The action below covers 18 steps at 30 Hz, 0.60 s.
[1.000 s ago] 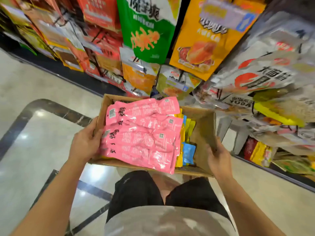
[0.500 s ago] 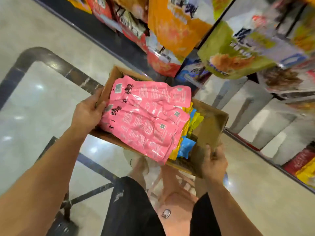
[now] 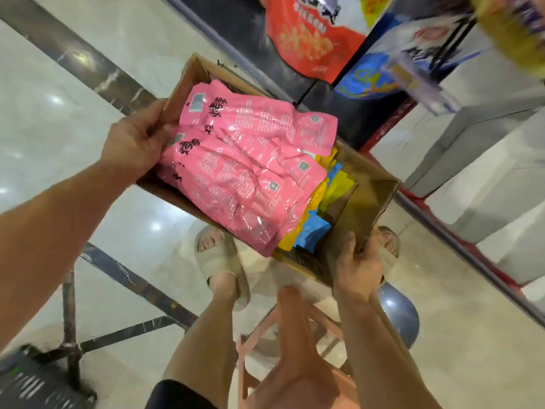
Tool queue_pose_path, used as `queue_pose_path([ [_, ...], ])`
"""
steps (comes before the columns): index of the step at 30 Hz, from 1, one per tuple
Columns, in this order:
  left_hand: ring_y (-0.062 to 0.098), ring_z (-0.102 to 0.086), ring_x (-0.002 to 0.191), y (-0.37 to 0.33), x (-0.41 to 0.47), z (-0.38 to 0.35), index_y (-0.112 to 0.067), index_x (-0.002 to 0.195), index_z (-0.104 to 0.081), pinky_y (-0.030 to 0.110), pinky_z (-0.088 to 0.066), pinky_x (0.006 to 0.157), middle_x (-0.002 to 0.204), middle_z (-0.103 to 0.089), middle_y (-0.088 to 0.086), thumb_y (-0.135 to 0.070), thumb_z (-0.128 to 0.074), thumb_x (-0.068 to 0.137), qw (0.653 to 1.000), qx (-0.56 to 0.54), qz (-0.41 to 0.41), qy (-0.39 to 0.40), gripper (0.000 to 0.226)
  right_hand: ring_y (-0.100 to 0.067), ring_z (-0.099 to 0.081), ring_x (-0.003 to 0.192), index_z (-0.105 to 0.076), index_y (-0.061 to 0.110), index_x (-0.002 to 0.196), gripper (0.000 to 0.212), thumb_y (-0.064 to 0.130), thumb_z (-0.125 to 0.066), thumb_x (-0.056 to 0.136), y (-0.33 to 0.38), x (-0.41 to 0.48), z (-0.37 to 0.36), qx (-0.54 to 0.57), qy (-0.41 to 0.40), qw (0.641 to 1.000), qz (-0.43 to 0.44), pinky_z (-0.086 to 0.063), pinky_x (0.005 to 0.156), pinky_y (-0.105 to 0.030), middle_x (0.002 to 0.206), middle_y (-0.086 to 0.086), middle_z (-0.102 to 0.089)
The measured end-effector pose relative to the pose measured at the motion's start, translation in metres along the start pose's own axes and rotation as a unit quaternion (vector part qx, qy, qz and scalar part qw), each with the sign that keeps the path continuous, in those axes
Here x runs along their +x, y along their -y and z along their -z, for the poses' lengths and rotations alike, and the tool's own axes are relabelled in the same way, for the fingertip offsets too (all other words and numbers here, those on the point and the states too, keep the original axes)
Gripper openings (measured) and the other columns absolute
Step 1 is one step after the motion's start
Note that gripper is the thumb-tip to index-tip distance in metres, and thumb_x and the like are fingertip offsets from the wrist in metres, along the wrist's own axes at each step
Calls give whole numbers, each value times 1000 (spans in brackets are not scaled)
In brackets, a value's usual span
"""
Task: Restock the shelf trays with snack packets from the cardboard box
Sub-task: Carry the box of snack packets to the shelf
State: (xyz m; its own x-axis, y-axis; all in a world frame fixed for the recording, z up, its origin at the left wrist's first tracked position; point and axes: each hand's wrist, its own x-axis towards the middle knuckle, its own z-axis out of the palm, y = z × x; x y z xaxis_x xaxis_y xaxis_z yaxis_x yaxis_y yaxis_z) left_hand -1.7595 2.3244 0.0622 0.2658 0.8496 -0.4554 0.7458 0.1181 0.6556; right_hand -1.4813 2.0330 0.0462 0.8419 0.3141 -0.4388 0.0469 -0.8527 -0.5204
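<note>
Both hands are clamping the cardboard box (image 3: 368, 196), one at each end, w/ the box hanging tilted in mid-frame above the floor (image 3: 59, 160).

Left hand (image 3: 135, 140) is gripping the box's short end at approx 9 o'clock. The fingers are curling over the rim and touching the edge of the top pink packets (image 3: 247, 160). Right hand (image 3: 358, 267) is gripping the opposite end at approx 5 o'clock, thumb inside the wall, other fingers wrapping outside. The hands are well apart, w/ the box and its load lying between them.

Pink packets are lying flat in an overlapping stack and filling most of the box, print side up, closer to the left hand. Yellow packets (image 3: 339, 190) and blue packets (image 3: 312, 231) are standing on edge beside the pink stack, toward the right hand. A bare gap of box is showing just beside that hand.

Shelf trays (image 3: 486, 178) are sitting at 3 o'clock, blurred. A red bag (image 3: 312, 39) and a blue bag (image 3: 371, 75) are hanging at 1 o'clock, beyond the box's far side. Below the box, at 6 o'clock, a foot in a beige sandal (image 3: 221, 261) is standing on the floor.
</note>
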Motion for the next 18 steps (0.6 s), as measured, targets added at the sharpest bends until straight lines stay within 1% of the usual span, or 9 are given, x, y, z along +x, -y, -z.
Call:
queue_pose_path([
  [2,2,-61,112,10,13,-11,-47,127,-58,28,-43,108,116,-69,-16,-15,-52,97,1000,-8,1,-1,44,-16,-65,98,-49,20,144,43,33,-48,103,-6,13,-14,-11,7,1000,14,-53,89,-31,117,0,-70],
  [4,4,-61,116,19,25,-23,-46,130,-58,30,-43,109,119,-68,-17,-13,-50,97,1000,-13,4,2,47,-7,-59,87,-49,19,144,43,29,-48,103,-12,26,-25,-20,8,999,25,-46,81,-22,111,4,-68],
  [6,3,-61,117,27,36,-35,-44,133,-56,30,-43,110,121,-68,-17,-11,-49,97,1000,-12,2,7,49,4,-52,82,-50,16,143,41,23,-49,103,-18,39,-38,-10,5,1000,29,-38,78,-11,108,7,-65],
  [7,-1,-60,115,30,41,-41,-44,133,-56,26,-42,109,119,-68,-19,-11,-49,97,1000,-10,4,6,50,5,-52,80,-50,16,143,40,22,-50,103,-22,44,-45,-7,4,1000,26,-36,78,-9,106,9,-64],
  [9,-12,-57,109,33,49,-53,-47,130,-57,16,-41,106,114,-67,-28,-10,-49,97,1000,-9,7,-1,51,2,-56,82,-51,16,140,38,21,-50,102,-30,54,-56,-6,4,1000,23,-36,79,-9,103,9,-65],
  [12,-19,-57,104,41,55,-71,-58,122,-55,7,-41,100,105,-64,-41,-10,-48,99,1000,-19,19,-7,54,-2,-55,84,-52,13,138,38,20,-51,102,-43,66,-71,-8,-4,999,33,-37,79,-11,102,3,-67],
  [14,-18,-58,101,49,56,-82,-59,120,-54,10,-44,99,103,-64,-42,-11,-48,100,999,-24,21,-13,53,-1,-55,85,-53,12,137,37,21,-51,101,-51,73,-80,-15,-6,999,33,-39,81,-14,107,-3,-70],
  [17,-5,-63,87,66,58,-95,-53,128,-55,33,-55,93,97,-68,-31,-16,-47,101,999,-29,15,-22,47,1,-54,87,-53,10,138,38,21,-52,101,-64,80,-89,-19,-16,999,32,-39,82,-14,110,-2,-70],
  [18,-3,-62,81,71,58,-97,-49,132,-55,36,-56,90,92,-68,-29,-17,-47,102,999,-31,11,-24,45,0,-54,86,-54,9,137,38,21,-52,101,-68,80,-91,-20,-19,999,32,-39,82,-13,109,-2,-70],
])
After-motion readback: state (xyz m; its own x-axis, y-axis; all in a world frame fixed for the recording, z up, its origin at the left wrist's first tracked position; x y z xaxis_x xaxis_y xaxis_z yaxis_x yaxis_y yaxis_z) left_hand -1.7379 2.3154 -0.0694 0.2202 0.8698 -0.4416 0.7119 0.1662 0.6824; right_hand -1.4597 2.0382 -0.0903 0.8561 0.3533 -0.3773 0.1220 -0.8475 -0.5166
